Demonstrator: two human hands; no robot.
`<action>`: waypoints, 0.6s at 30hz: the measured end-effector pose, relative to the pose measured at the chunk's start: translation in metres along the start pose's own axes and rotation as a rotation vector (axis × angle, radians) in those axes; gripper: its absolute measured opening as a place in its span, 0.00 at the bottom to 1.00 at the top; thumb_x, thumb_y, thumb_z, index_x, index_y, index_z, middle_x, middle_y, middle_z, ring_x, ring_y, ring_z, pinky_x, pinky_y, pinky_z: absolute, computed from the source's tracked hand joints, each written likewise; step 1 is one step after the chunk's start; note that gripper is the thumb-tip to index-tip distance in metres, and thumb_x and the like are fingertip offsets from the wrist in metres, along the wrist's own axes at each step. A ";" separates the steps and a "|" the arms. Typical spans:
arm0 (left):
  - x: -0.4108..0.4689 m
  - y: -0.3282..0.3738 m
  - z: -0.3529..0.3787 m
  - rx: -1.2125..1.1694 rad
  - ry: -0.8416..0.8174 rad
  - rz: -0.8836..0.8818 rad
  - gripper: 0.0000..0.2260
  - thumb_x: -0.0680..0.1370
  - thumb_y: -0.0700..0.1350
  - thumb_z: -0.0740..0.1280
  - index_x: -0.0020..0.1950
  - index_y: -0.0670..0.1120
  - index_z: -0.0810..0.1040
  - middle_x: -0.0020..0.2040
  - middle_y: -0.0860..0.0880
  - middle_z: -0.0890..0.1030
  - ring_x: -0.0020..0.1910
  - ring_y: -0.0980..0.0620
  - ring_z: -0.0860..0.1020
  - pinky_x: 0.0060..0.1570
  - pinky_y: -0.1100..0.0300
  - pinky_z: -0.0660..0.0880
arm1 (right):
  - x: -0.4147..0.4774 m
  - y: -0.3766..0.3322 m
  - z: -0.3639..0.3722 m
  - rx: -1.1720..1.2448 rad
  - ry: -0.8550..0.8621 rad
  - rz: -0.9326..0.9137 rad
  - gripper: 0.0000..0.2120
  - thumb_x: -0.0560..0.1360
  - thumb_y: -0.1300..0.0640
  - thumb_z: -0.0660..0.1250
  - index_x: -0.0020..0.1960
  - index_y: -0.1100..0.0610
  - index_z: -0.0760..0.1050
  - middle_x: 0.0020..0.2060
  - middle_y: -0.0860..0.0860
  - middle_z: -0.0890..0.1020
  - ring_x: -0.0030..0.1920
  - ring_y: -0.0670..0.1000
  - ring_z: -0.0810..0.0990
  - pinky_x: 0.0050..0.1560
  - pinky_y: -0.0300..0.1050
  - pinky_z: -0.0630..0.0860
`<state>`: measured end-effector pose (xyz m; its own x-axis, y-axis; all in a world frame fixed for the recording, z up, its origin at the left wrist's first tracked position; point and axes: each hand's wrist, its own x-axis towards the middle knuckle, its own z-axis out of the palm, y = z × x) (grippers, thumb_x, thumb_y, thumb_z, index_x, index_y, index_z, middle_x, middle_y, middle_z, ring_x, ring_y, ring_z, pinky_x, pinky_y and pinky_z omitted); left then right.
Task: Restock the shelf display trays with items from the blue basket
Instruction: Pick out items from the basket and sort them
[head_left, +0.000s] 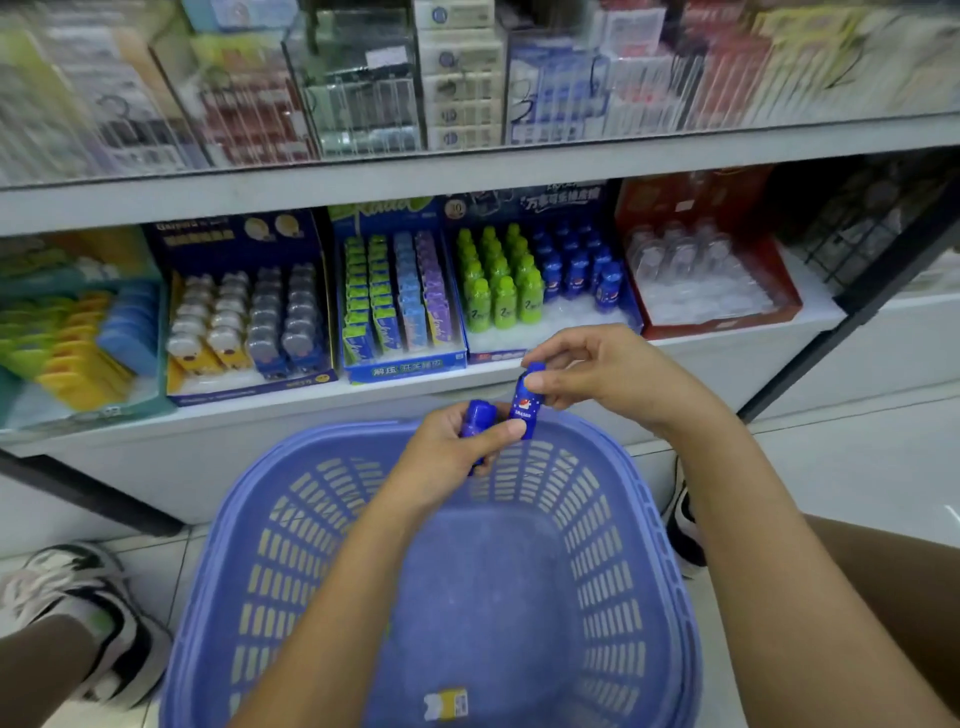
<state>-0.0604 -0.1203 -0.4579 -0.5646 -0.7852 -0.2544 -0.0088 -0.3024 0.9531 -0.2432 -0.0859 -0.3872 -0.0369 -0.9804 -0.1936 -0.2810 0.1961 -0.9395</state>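
The fingers (535, 382) of your right hand (597, 374) pinch the cap end of a small blue bottle (525, 408), tilted just above the far rim of the blue basket (670, 571). Your left hand (447, 457) grips a second blue bottle (479, 418), thumb tip against the first one's lower end. Beyond, on the shelf (727, 343), the display tray (498, 356) holds green and blue bottles. A yellow-and-white packet (445, 704) lies on the basket floor.
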 end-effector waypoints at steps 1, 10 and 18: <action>0.002 0.001 0.003 0.046 0.046 0.034 0.03 0.72 0.41 0.72 0.45 0.47 0.82 0.27 0.54 0.73 0.25 0.58 0.66 0.25 0.68 0.65 | 0.000 -0.001 -0.001 -0.010 0.036 0.009 0.11 0.69 0.62 0.74 0.51 0.63 0.80 0.35 0.53 0.80 0.35 0.49 0.79 0.44 0.42 0.79; 0.016 0.010 0.021 0.014 0.169 0.036 0.08 0.79 0.48 0.64 0.47 0.46 0.80 0.34 0.50 0.79 0.27 0.57 0.70 0.29 0.66 0.69 | 0.028 -0.008 -0.049 -0.252 0.411 -0.146 0.09 0.69 0.59 0.75 0.48 0.56 0.81 0.33 0.45 0.80 0.32 0.39 0.76 0.34 0.27 0.72; 0.024 0.011 0.026 -0.402 0.133 -0.147 0.14 0.81 0.38 0.52 0.57 0.38 0.75 0.38 0.46 0.74 0.31 0.51 0.71 0.25 0.64 0.68 | 0.087 0.002 -0.073 -0.571 0.318 -0.171 0.11 0.70 0.58 0.73 0.53 0.55 0.81 0.33 0.40 0.80 0.24 0.35 0.72 0.22 0.27 0.64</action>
<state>-0.0954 -0.1284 -0.4495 -0.4702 -0.7726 -0.4267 0.2549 -0.5817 0.7724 -0.3167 -0.1721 -0.3856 -0.2029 -0.9719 0.1190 -0.7672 0.0823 -0.6361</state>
